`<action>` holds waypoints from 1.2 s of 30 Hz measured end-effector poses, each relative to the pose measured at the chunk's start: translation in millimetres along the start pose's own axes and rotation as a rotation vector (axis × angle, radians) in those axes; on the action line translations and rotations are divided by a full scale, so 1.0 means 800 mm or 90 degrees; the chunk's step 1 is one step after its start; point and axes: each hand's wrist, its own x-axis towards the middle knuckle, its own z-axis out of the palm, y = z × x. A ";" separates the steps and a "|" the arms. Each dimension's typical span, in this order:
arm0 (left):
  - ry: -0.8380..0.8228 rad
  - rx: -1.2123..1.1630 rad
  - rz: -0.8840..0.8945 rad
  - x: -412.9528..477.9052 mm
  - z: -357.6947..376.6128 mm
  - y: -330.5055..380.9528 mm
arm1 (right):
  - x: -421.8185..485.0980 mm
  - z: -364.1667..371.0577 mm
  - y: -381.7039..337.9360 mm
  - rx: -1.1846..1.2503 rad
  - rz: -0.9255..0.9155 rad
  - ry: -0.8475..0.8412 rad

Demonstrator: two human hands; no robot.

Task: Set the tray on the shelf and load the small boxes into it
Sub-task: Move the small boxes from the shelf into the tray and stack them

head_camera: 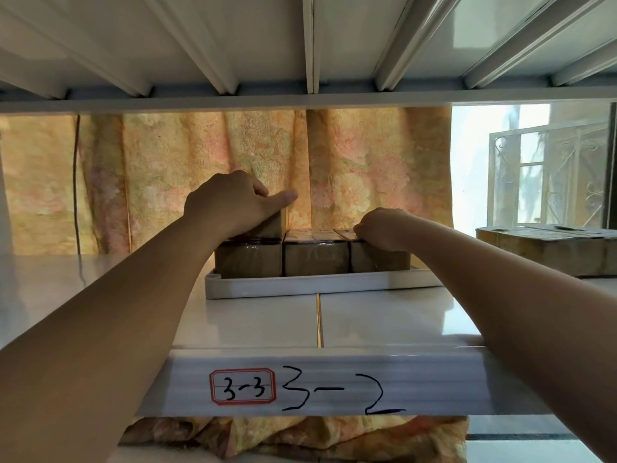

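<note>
A white tray (320,285) rests on the white shelf (384,324), near its back. Three small brown boxes wrapped in tape stand side by side in the tray: the left box (247,260), the middle box (315,259) and the right box (380,260). My left hand (230,203) grips another small box (272,225) that sits on top of the left box. My right hand (384,228) rests with curled fingers on the top of the right box, pinching its upper edge.
A larger taped cardboard box (547,248) sits on the shelf at the right. A flowered curtain (233,162) hangs behind the shelf. The upper shelf's underside (300,45) is close overhead. The front rail (317,389) bears the labels 3-3 and 3-2.
</note>
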 end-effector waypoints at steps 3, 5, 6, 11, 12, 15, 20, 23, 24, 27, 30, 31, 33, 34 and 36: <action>0.103 0.006 0.028 -0.006 0.004 0.010 | 0.003 0.002 0.008 0.039 0.000 0.063; 0.154 -0.011 0.078 -0.009 0.004 0.014 | 0.002 0.000 0.012 0.110 0.010 0.129; 0.169 -0.014 0.104 -0.010 0.005 0.016 | 0.000 -0.002 0.013 0.140 0.009 0.163; 0.184 -0.053 0.233 -0.018 0.008 0.032 | -0.009 -0.013 0.018 0.315 -0.027 0.259; 0.177 -0.063 0.258 -0.021 0.008 0.036 | -0.011 -0.015 0.017 0.338 -0.033 0.256; 0.166 -0.100 0.293 -0.026 0.008 0.046 | -0.020 -0.020 0.015 0.358 -0.056 0.285; 0.138 -0.013 0.366 -0.040 0.008 0.076 | -0.036 -0.023 0.019 0.224 -0.042 0.351; 0.081 0.045 0.404 -0.044 0.011 0.102 | -0.043 -0.031 0.043 0.129 -0.026 0.340; 0.063 0.048 0.396 -0.044 0.013 0.114 | -0.044 -0.033 0.057 0.104 -0.014 0.319; -0.015 -0.015 0.332 -0.043 0.022 0.163 | -0.052 -0.043 0.111 0.073 0.054 0.289; -0.078 -0.098 0.270 -0.035 0.038 0.230 | -0.068 -0.057 0.179 0.072 0.104 0.298; -0.090 -0.112 0.261 -0.031 0.045 0.253 | -0.074 -0.062 0.203 0.065 0.117 0.293; -0.117 -0.125 0.245 -0.024 0.063 0.298 | -0.080 -0.072 0.255 0.049 0.136 0.284; -0.135 -0.134 0.234 -0.022 0.073 0.319 | -0.079 -0.077 0.280 0.039 0.140 0.274; -0.171 -0.163 0.210 -0.016 0.095 0.360 | -0.075 -0.083 0.323 0.035 0.153 0.233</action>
